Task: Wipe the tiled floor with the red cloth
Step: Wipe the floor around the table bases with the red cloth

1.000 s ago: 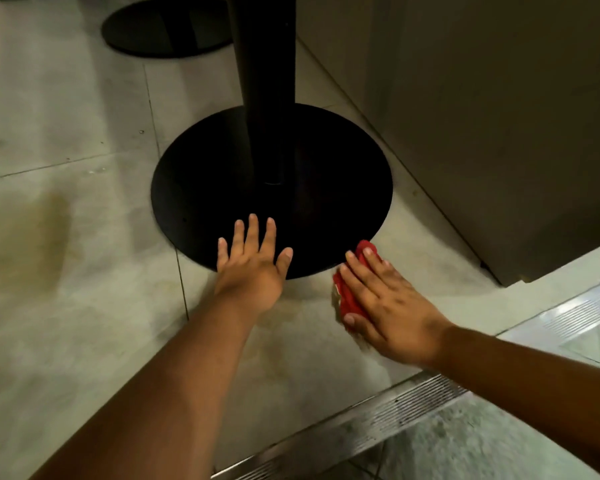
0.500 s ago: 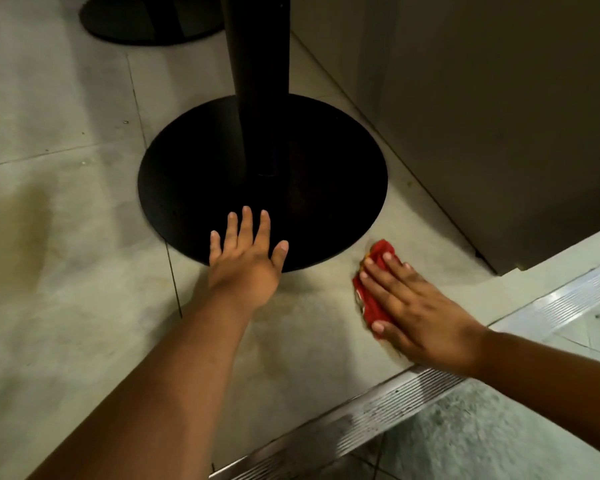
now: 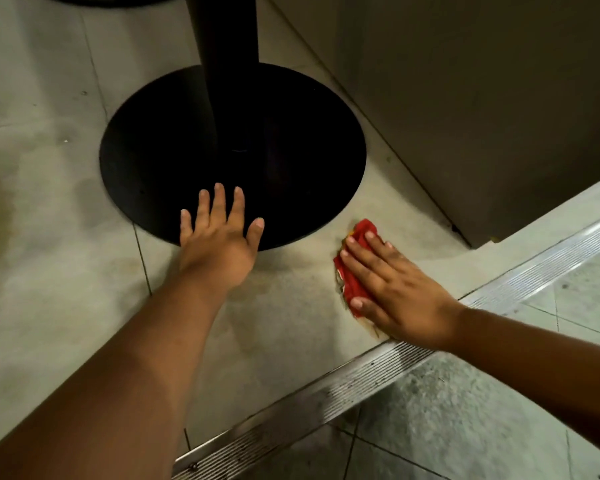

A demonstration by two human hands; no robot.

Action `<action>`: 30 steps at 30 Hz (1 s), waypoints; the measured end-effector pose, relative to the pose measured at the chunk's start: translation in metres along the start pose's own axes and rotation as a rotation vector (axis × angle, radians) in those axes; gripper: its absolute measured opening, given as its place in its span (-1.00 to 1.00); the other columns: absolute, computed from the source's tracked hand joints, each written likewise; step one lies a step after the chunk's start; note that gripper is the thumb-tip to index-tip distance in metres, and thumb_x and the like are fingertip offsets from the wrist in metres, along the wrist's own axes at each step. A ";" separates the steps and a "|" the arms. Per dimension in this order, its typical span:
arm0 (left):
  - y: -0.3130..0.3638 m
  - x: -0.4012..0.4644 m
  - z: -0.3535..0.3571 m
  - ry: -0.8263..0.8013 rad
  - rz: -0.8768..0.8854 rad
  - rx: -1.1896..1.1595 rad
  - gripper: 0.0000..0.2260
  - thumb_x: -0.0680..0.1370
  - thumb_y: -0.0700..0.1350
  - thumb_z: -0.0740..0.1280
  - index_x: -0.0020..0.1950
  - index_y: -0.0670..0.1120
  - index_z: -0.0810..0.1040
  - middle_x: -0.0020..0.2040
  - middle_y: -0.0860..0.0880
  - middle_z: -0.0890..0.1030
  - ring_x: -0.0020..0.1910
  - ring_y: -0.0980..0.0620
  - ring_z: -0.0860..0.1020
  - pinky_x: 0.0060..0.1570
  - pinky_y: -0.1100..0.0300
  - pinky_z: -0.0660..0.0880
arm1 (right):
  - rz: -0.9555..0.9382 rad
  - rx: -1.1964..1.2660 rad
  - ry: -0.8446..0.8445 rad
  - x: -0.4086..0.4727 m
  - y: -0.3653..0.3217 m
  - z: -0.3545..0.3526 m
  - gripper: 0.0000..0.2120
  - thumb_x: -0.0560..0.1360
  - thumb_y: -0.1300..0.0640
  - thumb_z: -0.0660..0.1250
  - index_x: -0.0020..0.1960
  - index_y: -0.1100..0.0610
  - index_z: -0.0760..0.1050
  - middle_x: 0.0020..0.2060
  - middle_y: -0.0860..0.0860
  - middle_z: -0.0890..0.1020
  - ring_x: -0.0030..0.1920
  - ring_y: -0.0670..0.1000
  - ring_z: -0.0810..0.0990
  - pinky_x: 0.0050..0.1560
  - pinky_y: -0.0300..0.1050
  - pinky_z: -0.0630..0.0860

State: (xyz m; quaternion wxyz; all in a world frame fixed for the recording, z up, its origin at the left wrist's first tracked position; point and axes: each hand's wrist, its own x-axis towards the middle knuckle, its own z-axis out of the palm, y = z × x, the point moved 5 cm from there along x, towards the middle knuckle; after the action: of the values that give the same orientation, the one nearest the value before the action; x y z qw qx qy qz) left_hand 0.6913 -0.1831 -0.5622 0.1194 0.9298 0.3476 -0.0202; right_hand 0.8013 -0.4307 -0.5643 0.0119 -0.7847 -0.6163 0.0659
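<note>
The red cloth (image 3: 352,271) lies bunched on the pale tiled floor (image 3: 284,327), just right of a round black table base. My right hand (image 3: 395,289) presses flat on top of the cloth with straight fingers, hiding most of it. My left hand (image 3: 219,240) rests flat with spread fingers, its palm on the floor and its fingertips on the front rim of the black base.
The black round base (image 3: 232,150) with its thick black post (image 3: 222,64) stands straight ahead. A beige cabinet or wall panel (image 3: 482,98) rises at the right. A ribbed metal threshold strip (image 3: 326,400) runs diagonally across the lower right, with darker tiles beyond it.
My right hand has slid the red cloth to the right, away from the black base rim. My left hand has stayed in place.
</note>
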 end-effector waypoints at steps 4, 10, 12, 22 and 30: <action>0.003 -0.002 -0.001 0.017 -0.012 0.007 -0.44 0.64 0.21 -0.13 0.60 0.03 -0.13 0.61 -0.05 -0.14 0.57 -0.06 -0.21 0.51 -0.10 -0.24 | 0.180 0.046 -0.014 0.045 0.027 -0.011 -0.25 0.58 -0.35 -0.22 0.62 0.08 -0.10 0.60 0.05 -0.10 0.58 0.10 -0.24 0.57 0.09 -0.14; 0.000 -0.002 -0.001 0.019 0.004 -0.005 -0.43 0.64 0.22 -0.12 0.60 0.03 -0.12 0.61 -0.04 -0.13 0.57 -0.05 -0.20 0.50 -0.09 -0.23 | 0.255 0.028 0.106 0.004 -0.023 0.002 -0.30 0.61 -0.24 -0.09 0.60 0.18 0.06 0.58 0.16 0.06 0.58 0.22 -0.10 0.56 0.15 -0.05; 0.000 -0.002 0.000 0.021 0.000 -0.001 -0.43 0.64 0.22 -0.12 0.60 0.03 -0.12 0.61 -0.04 -0.13 0.57 -0.05 -0.20 0.50 -0.09 -0.24 | 0.130 0.005 0.096 -0.017 -0.043 0.009 -0.34 0.64 -0.21 -0.04 0.59 0.19 0.11 0.57 0.16 0.10 0.58 0.23 -0.02 0.54 0.13 0.00; -0.001 0.001 0.001 0.011 0.010 0.006 -0.43 0.64 0.23 -0.13 0.60 0.02 -0.13 0.61 -0.05 -0.14 0.57 -0.06 -0.21 0.51 -0.11 -0.23 | 0.183 0.018 0.062 0.035 0.000 -0.004 -0.27 0.60 -0.26 -0.14 0.61 0.17 -0.02 0.60 0.14 0.00 0.58 0.19 -0.18 0.56 0.11 -0.15; 0.002 -0.001 0.002 0.051 0.015 0.013 -0.45 0.65 0.20 -0.14 0.60 0.02 -0.11 0.61 -0.06 -0.12 0.57 -0.07 -0.19 0.49 -0.11 -0.24 | -0.086 -0.046 -0.002 0.030 -0.005 -0.007 -0.33 0.65 -0.21 -0.10 0.59 0.21 0.07 0.58 0.15 0.09 0.59 0.21 -0.08 0.56 0.12 -0.06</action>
State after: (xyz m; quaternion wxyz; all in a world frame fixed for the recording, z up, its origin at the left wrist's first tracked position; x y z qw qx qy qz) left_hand 0.6918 -0.1854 -0.5642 0.1045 0.9333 0.3434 0.0024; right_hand 0.8040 -0.4004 -0.5600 -0.0040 -0.7574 -0.6509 0.0522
